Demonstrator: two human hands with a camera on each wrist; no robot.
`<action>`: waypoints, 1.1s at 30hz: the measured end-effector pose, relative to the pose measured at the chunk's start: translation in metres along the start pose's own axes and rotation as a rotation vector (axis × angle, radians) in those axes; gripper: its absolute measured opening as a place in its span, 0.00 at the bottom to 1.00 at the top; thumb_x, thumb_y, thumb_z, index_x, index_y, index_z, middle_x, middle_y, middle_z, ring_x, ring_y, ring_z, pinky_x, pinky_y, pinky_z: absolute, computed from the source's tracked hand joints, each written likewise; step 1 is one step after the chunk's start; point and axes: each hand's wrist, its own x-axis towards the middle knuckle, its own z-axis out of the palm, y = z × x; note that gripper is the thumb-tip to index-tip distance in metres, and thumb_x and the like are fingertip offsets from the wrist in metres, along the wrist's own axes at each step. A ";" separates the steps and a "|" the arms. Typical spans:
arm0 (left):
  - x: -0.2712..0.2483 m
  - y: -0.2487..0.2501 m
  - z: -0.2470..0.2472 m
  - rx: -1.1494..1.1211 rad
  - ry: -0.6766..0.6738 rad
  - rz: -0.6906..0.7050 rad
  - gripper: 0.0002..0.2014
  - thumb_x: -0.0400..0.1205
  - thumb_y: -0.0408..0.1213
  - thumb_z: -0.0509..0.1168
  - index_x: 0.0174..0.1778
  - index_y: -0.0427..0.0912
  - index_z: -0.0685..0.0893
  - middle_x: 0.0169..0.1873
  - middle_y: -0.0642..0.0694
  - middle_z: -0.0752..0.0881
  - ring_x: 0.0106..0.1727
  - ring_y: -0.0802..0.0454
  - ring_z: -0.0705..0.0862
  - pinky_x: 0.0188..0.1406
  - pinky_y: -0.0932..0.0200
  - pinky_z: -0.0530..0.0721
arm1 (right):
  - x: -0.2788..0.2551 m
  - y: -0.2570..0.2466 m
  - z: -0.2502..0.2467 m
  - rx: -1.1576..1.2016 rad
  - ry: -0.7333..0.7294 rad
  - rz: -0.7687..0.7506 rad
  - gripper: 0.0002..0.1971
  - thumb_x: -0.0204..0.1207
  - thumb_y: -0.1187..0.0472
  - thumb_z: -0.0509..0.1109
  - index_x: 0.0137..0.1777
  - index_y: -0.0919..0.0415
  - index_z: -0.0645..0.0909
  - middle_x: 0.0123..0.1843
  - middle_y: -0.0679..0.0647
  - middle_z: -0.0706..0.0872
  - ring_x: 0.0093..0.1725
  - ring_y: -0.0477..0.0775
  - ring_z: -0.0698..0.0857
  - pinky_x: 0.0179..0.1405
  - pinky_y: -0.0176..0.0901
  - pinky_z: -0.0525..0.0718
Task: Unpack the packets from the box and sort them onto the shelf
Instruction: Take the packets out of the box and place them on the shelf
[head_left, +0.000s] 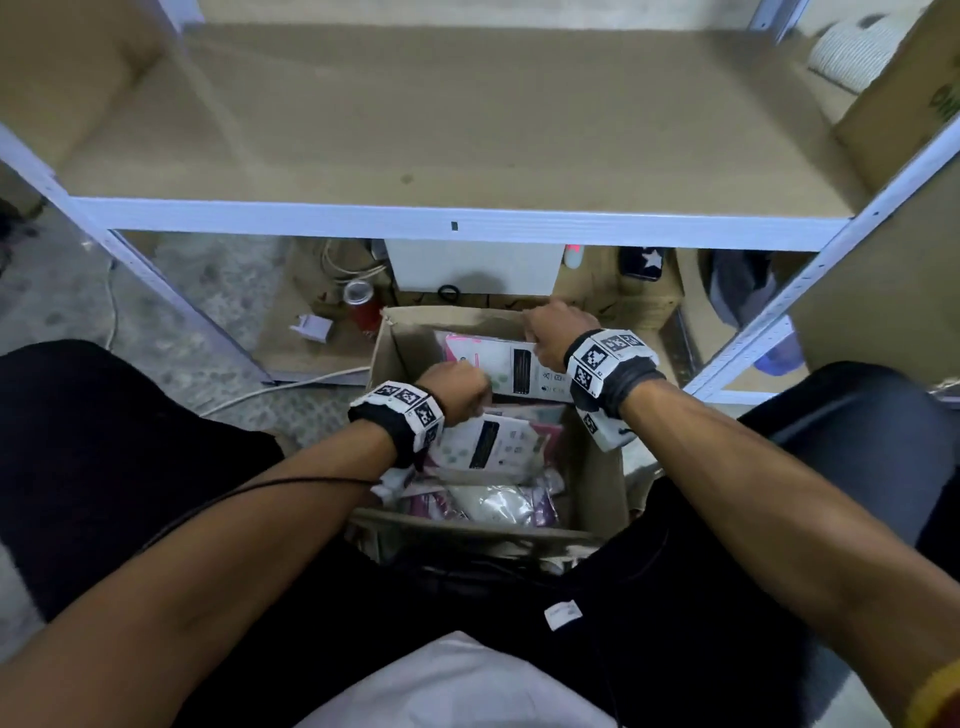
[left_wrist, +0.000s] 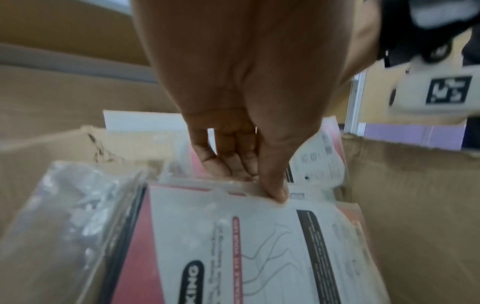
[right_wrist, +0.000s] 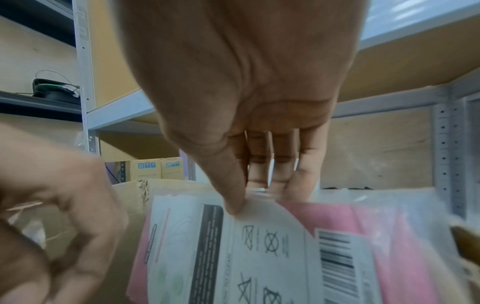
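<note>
Pink-white packets: your left hand (head_left: 462, 387) pinches one (head_left: 485, 441), right hand (head_left: 553, 332) pinches another (head_left: 511, 366); lift both clear of box (head_left: 597, 483), toward shelf (head_left: 415, 130) at 12 o'clock.

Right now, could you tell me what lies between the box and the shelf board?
In the head view, a white case and a red can lie between box and shelf board.

Dim, even indoor light; wrist views motion-blurred, head view bowed at its edges.
</note>
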 end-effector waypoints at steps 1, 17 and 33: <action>-0.006 0.000 -0.009 -0.012 0.013 0.004 0.08 0.79 0.31 0.67 0.50 0.46 0.89 0.52 0.43 0.89 0.54 0.41 0.87 0.51 0.54 0.82 | -0.004 -0.001 -0.002 -0.003 0.018 -0.003 0.11 0.78 0.67 0.65 0.59 0.58 0.80 0.62 0.60 0.81 0.60 0.66 0.84 0.61 0.57 0.83; -0.087 -0.035 -0.181 -0.216 0.351 0.073 0.07 0.83 0.35 0.69 0.53 0.41 0.91 0.46 0.49 0.89 0.57 0.43 0.87 0.62 0.51 0.83 | -0.065 0.041 -0.130 0.172 0.374 -0.040 0.08 0.75 0.66 0.72 0.53 0.62 0.86 0.54 0.60 0.89 0.55 0.62 0.86 0.56 0.47 0.83; -0.056 -0.110 -0.230 -1.201 0.618 -0.282 0.17 0.88 0.35 0.62 0.69 0.29 0.82 0.52 0.39 0.84 0.51 0.45 0.78 0.43 0.53 0.78 | -0.029 0.028 -0.165 1.381 0.263 -0.071 0.04 0.80 0.71 0.69 0.45 0.65 0.78 0.46 0.65 0.84 0.43 0.61 0.84 0.45 0.50 0.85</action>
